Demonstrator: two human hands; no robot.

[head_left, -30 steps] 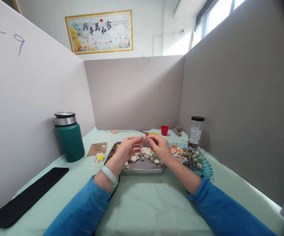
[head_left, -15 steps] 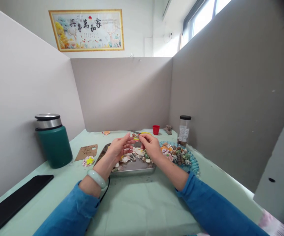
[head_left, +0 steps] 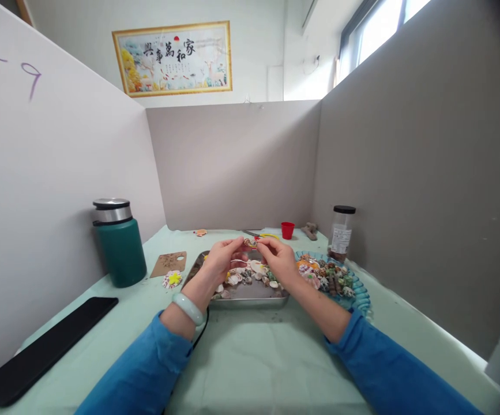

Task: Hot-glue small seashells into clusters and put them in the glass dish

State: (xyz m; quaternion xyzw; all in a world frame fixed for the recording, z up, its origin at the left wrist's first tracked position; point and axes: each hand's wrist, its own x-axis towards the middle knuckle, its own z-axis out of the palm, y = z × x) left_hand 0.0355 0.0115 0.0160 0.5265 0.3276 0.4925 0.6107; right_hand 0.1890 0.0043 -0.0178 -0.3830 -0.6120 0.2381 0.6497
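Both my hands are raised together over a steel tray [head_left: 250,295] filled with several small seashells. My left hand [head_left: 222,260] and my right hand [head_left: 278,259] each pinch a small speckled shell [head_left: 250,242] held between their fingertips. A thin white thread shows under my left fingers. A pale bangle sits on my left wrist, and both arms wear blue sleeves.
A blue glass plate [head_left: 360,294] of coloured shells lies right of the tray. A green flask [head_left: 119,242], brown card tag [head_left: 170,263], flower-shaped shell piece [head_left: 172,279] and black pad [head_left: 44,351] are at left. Red cup [head_left: 288,230], yellow scissors [head_left: 262,234] and a jar [head_left: 340,233] stand behind. Partition walls enclose the table.
The camera swung right and then back left. My hands stayed together over the tray, still pinching the small shell.
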